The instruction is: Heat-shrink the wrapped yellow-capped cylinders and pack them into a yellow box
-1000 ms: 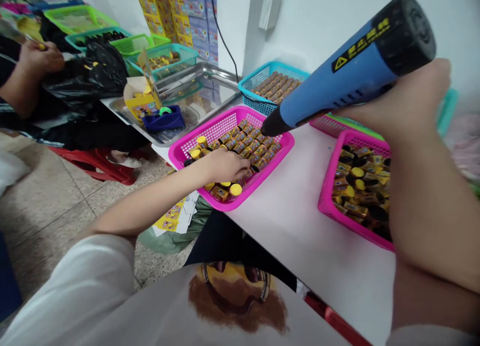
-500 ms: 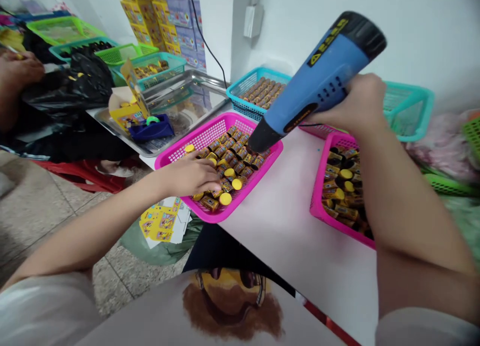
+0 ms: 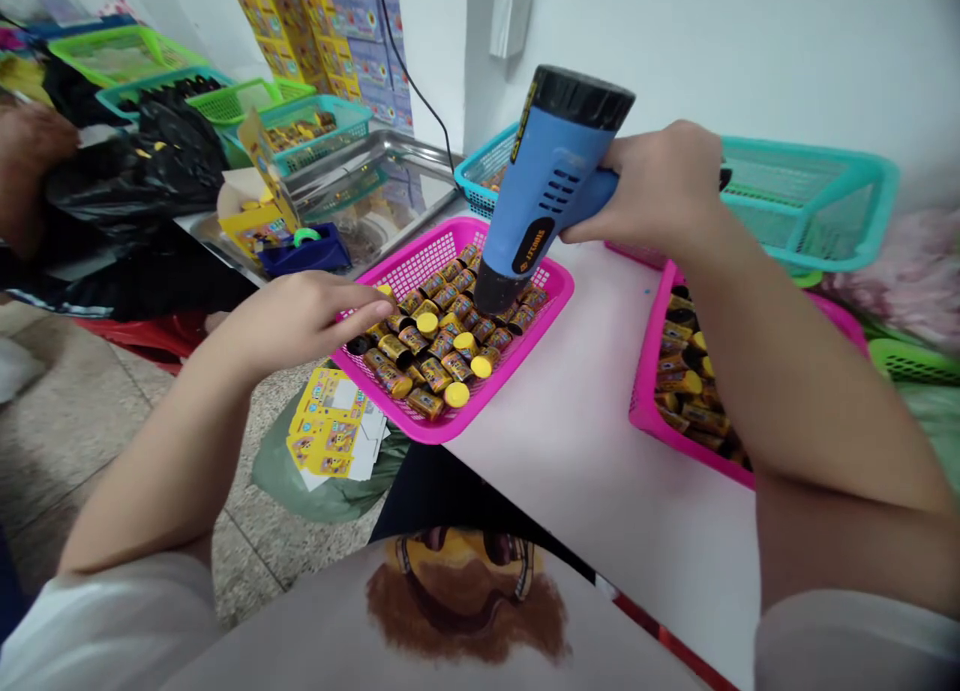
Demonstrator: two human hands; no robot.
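Observation:
My right hand [image 3: 660,186] grips a blue heat gun [image 3: 544,186] with a black cap, its nozzle pointing down just over small brown-labelled bottles with yellow caps [image 3: 442,336]. These bottles lie in a pink basket [image 3: 420,261] at the white table's left edge. At the basket's left rim hovers my left hand [image 3: 300,316], fingers loosely curled and reaching toward the nearest bottles, with nothing visible in it.
A second pink basket [image 3: 652,371] of the same bottles sits to the right, a teal basket [image 3: 817,206] behind it. Further back lie a steel tray [image 3: 375,186], a blue tape dispenser [image 3: 304,256], stacked boxes [image 3: 315,21] and more baskets. Another person's hand [image 3: 26,151] is far left.
My right hand has swung the heat gun from a shallow angle to nearly vertical over the bottles. My left hand has drawn back from among the bottles to the basket's left rim.

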